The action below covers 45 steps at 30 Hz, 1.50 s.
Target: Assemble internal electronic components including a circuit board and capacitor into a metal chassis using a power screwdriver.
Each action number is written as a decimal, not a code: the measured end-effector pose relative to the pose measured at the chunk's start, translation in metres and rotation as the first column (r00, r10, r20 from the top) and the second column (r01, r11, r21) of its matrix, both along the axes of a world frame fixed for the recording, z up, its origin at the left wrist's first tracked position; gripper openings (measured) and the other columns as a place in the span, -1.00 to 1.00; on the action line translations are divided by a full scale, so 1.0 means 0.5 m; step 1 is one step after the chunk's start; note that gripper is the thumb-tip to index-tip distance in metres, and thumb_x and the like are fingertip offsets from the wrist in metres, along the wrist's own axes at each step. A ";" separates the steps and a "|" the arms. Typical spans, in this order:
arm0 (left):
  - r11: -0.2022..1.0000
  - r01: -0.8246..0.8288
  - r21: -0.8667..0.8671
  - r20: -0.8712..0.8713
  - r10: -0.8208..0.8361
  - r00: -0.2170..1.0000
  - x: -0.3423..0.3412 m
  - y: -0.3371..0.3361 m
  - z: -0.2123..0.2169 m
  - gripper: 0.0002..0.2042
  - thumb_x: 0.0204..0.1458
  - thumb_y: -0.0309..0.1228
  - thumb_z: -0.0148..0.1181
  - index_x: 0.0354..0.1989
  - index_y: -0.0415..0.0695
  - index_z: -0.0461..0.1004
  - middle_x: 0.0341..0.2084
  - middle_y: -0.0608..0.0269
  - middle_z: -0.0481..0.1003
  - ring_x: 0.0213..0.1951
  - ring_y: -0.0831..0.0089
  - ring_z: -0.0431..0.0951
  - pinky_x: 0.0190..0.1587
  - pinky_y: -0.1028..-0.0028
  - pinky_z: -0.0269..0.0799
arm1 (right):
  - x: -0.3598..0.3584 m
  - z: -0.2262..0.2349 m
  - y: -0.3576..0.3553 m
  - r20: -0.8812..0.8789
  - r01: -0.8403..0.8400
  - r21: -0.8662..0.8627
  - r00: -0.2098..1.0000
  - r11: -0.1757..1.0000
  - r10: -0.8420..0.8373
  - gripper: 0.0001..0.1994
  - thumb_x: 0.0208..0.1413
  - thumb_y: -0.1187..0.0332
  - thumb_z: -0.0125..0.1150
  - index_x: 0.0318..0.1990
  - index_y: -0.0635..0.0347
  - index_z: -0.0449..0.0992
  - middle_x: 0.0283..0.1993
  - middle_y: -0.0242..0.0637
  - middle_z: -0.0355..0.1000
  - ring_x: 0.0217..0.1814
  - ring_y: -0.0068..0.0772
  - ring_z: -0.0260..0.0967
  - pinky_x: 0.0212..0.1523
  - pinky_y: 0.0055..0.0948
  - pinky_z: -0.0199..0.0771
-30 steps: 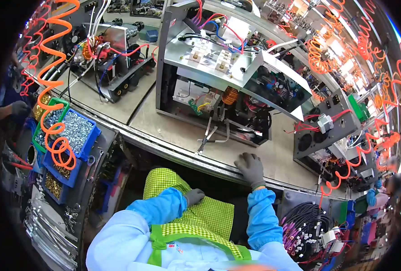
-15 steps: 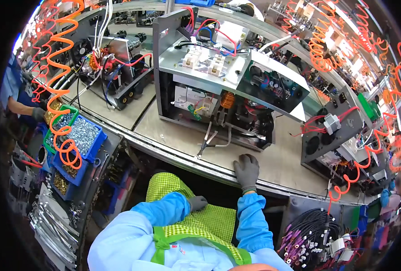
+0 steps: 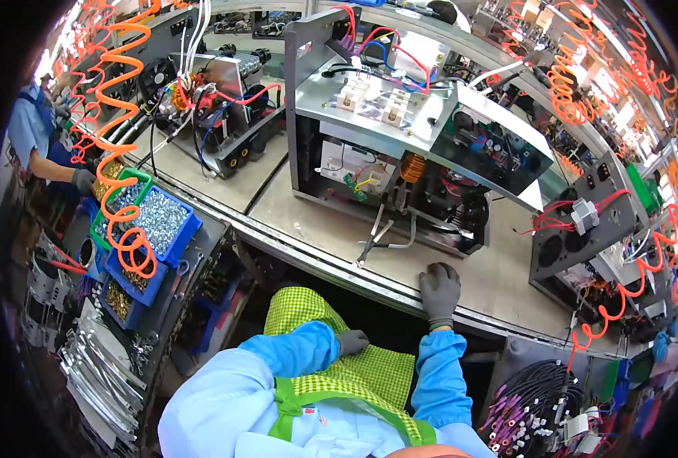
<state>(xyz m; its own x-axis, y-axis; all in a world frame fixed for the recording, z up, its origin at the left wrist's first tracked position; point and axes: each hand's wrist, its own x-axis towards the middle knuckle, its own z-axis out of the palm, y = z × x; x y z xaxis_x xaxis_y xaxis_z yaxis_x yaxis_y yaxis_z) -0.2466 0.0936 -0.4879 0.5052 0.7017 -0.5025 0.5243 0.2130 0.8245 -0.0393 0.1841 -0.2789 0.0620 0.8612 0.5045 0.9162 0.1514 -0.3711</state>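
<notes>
My right hand [image 3: 440, 291], in a grey glove, lies flat on the front edge of the workbench [image 3: 499, 286], holding nothing. Just beyond it stands an open metal machine chassis [image 3: 400, 145] with red and blue wires, a copper coil and circuit boards inside. A pair of pliers [image 3: 371, 243] lies on the bench in front of the chassis, to the left of my right hand. My left hand [image 3: 351, 341], also gloved, rests on my lap against the green checked apron [image 3: 331, 359], fingers curled with nothing in them.
A second open chassis [image 3: 217, 114] stands at the left on the bench, another [image 3: 576, 237] at the right. Blue and green bins of screws [image 3: 152, 225] sit at my left under orange coiled air hoses [image 3: 117, 114]. A bundle of cables [image 3: 541, 404] lies at lower right. Another person [image 3: 41, 141] works far left.
The view has shifted slightly, so the bench and chassis sit lower and more central. Both hands stay where they were, right on the bench edge and left on my lap.
</notes>
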 end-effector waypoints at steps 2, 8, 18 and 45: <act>0.999 -0.006 -0.041 -0.051 0.004 0.999 0.001 0.005 0.002 -0.62 0.05 -0.16 0.13 -0.10 -0.21 0.52 -0.27 0.09 0.56 -0.38 0.35 0.62 -0.24 0.37 0.54 | 0.000 -0.001 0.000 -0.002 0.005 0.002 1.000 1.000 -0.005 -0.72 -0.08 0.20 0.26 -0.22 0.09 0.55 -0.08 -0.17 0.43 -0.01 -0.03 0.33 0.00 -0.14 0.34; 1.000 -0.010 0.030 -0.034 0.011 0.999 0.003 0.002 -0.015 -0.61 -0.01 -0.09 0.10 -0.10 -0.06 0.56 -0.25 0.12 0.58 -0.31 0.25 0.61 -0.21 0.31 0.53 | -0.003 0.002 0.000 -0.051 -0.003 -0.047 0.999 0.999 0.001 -0.73 -0.07 0.19 0.24 -0.23 0.10 0.54 -0.08 -0.18 0.44 0.03 -0.05 0.31 0.07 -0.14 0.29; 0.993 -0.021 -0.114 -0.019 0.019 1.000 0.002 0.005 0.020 -0.61 0.03 -0.17 0.13 -0.07 -0.19 0.51 -0.23 0.11 0.56 -0.36 0.37 0.62 -0.25 0.39 0.54 | -0.003 0.004 0.000 -0.040 -0.013 -0.004 0.999 1.000 0.013 -0.74 -0.06 0.21 0.22 -0.23 0.13 0.55 -0.09 -0.16 0.44 0.01 -0.04 0.32 0.05 -0.13 0.31; 0.999 0.036 0.012 -0.040 -0.036 0.999 0.001 0.006 0.026 -0.61 0.03 -0.14 0.12 -0.10 -0.17 0.52 -0.32 0.14 0.59 -0.34 0.38 0.61 -0.21 0.39 0.51 | -0.003 0.002 -0.002 -0.049 -0.004 -0.040 0.999 0.999 0.002 -0.77 -0.05 0.23 0.22 -0.25 0.11 0.55 -0.10 -0.18 0.45 0.01 -0.05 0.32 0.05 -0.14 0.30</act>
